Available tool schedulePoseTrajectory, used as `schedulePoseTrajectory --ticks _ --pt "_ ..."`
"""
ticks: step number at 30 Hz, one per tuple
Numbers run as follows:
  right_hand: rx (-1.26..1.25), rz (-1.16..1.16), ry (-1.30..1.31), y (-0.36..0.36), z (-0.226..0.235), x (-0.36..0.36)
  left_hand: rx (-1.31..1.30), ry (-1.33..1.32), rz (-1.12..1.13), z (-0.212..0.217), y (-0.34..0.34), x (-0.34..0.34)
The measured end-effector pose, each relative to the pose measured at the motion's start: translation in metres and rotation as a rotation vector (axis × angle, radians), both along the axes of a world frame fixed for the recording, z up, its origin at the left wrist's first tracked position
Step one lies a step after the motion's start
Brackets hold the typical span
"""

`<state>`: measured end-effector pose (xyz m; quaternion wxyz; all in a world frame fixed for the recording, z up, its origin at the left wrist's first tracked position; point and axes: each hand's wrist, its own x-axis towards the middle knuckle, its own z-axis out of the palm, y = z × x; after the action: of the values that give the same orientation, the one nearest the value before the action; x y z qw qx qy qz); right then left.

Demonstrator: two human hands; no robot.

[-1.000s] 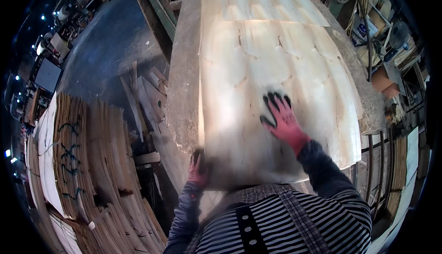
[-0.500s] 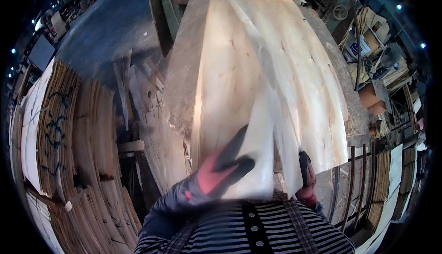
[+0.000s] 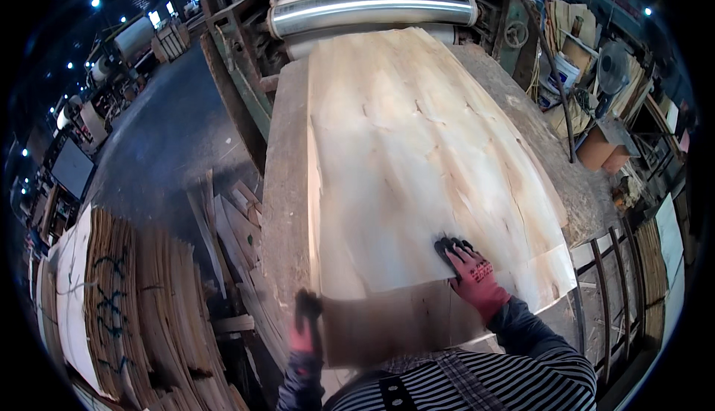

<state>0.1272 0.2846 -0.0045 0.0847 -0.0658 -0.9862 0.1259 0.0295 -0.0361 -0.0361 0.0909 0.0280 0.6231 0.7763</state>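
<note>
Pale veneer sheet (image 3: 417,165): thin, wavy, grain cracks, lying on worn table (image 3: 287,188), far end at steel roller (image 3: 372,9). Right hand (image 3: 471,273), red glove, fingers spread flat on sheet near edge. Left hand (image 3: 304,325) gripping sheet's near-left corner, seemingly pinched; view blurred. Veneer stacks (image 3: 134,307) left. Cardboard box (image 3: 607,150) far right, contents unclear.

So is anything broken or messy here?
Yes. The thin veneer sheet on the table has long splits along its grain, and its near right corner looks torn and ragged. Loose wood scraps lie jumbled on the floor left of the table.
</note>
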Motion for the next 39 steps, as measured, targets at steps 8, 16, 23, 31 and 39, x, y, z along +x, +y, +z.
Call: schedulePoseTrajectory --ticks 8,16,23,31,39 --pt "0.039 -0.031 0.025 0.04 -0.025 -0.121 -1.128 0.419 -0.098 -0.048 -0.002 0.065" --pt "0.277 -0.156 0.2 0.071 -0.005 -0.222 -1.082 0.307 -0.187 -0.056 -0.016 0.051" --pt "0.058 0.232 0.247 -0.011 0.018 -0.101 -1.003 0.338 -0.264 -0.062 -0.031 0.036" --pt "-0.042 0.247 -0.078 -0.042 -0.003 0.07 -1.039 0.576 -0.305 0.003 -0.014 0.039" --pt "-0.049 0.132 -0.044 -0.059 -0.024 0.135 -0.278 0.132 -0.375 0.095 0.002 0.044"
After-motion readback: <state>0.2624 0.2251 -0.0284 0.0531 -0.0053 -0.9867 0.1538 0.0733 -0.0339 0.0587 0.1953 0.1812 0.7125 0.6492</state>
